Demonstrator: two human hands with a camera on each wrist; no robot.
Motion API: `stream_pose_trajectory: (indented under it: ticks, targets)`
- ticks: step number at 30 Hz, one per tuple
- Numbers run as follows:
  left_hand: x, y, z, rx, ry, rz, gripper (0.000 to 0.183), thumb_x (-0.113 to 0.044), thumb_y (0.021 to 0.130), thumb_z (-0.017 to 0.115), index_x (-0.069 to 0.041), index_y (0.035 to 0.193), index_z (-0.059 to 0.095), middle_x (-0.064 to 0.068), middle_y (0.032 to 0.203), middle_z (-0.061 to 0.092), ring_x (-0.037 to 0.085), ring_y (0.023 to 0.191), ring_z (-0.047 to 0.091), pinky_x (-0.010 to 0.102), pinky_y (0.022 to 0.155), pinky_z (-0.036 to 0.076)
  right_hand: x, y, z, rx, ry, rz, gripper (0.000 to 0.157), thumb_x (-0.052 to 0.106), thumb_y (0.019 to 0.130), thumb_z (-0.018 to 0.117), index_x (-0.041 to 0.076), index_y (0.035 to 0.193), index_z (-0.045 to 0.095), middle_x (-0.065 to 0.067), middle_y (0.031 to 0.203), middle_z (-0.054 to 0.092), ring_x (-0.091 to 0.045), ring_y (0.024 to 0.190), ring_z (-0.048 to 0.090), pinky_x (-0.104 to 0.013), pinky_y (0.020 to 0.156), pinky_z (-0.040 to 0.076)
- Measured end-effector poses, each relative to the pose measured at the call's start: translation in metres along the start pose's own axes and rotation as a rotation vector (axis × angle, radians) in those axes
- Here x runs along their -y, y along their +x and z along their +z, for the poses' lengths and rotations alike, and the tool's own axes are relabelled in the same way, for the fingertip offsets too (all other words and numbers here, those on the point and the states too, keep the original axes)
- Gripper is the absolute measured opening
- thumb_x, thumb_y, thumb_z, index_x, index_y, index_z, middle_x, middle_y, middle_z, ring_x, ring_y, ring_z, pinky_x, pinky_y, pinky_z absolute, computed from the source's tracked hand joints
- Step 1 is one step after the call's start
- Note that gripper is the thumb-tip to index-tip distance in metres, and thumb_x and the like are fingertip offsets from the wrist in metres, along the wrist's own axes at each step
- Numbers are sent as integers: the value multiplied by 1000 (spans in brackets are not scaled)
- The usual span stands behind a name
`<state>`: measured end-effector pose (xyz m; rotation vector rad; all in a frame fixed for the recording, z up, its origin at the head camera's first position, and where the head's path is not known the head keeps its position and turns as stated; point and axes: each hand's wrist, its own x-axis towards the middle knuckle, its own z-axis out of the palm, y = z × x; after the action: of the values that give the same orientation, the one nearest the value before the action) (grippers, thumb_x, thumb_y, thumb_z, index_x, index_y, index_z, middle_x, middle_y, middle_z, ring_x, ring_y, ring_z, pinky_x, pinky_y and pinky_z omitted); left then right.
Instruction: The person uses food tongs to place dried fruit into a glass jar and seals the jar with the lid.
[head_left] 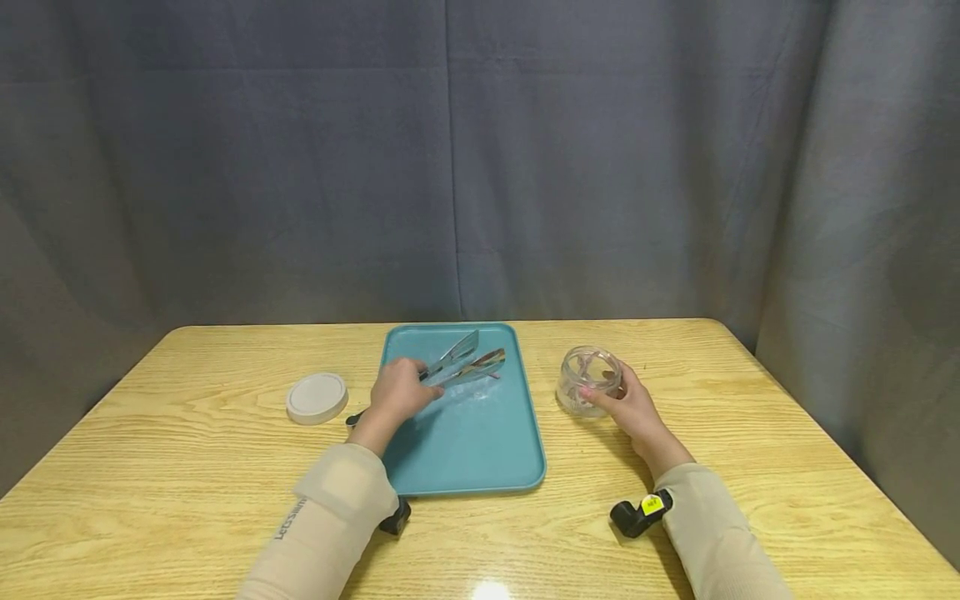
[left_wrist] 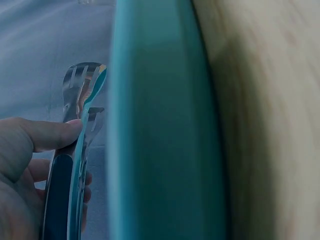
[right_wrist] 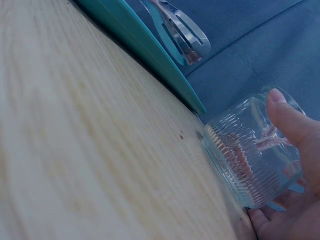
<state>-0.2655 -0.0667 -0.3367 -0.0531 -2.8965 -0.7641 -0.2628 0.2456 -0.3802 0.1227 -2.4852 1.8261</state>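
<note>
My left hand (head_left: 397,390) grips a pair of metal tongs (head_left: 467,362) with dark handles over the teal tray (head_left: 480,454); their slotted tips point to the far right. In the left wrist view my thumb and fingers curl round the tongs (left_wrist: 80,130) beside the tray rim (left_wrist: 160,150). A small open glass jar (head_left: 589,381) stands on the wooden table right of the tray, and my right hand (head_left: 630,404) holds it from the side. The right wrist view shows the ribbed clear jar (right_wrist: 250,160) with my thumb on its far side.
A round white lid (head_left: 317,397) lies on the table (head_left: 187,467) left of the tray. Grey curtains hang behind and to the right. Black wrist camera mounts sit at both sleeves near the front edge.
</note>
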Motion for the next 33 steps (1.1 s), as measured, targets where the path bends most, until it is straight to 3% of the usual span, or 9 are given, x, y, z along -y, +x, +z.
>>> stream_pose_trajectory:
  ticks: [12, 22, 33]
  targets:
    - [-2, -1, 4, 23, 40, -18, 43, -25, 69, 72, 0, 102, 61, 13, 96, 59, 22, 74, 50, 39, 67, 42, 1, -1, 1, -3, 1, 9, 83, 30, 77, 65, 8, 138, 13, -19, 135, 24, -34, 118, 27, -49, 93, 21]
    - [-3, 0, 6, 35, 35, -36, 38, -24, 70, 71, -2, 100, 64, 11, 96, 60, 21, 71, 50, 36, 62, 42, 2, -2, 0, 5, 4, 4, 83, 31, 78, 64, 8, 138, 12, -19, 135, 23, -36, 120, 24, -49, 94, 18]
    - [-6, -1, 6, 40, 64, -53, 30, -24, 71, 71, -7, 95, 67, 8, 94, 61, 23, 79, 56, 39, 64, 44, 1, -1, 0, 2, -2, 6, 84, 31, 77, 64, 7, 138, 12, -20, 135, 23, -36, 121, 23, -49, 94, 18]
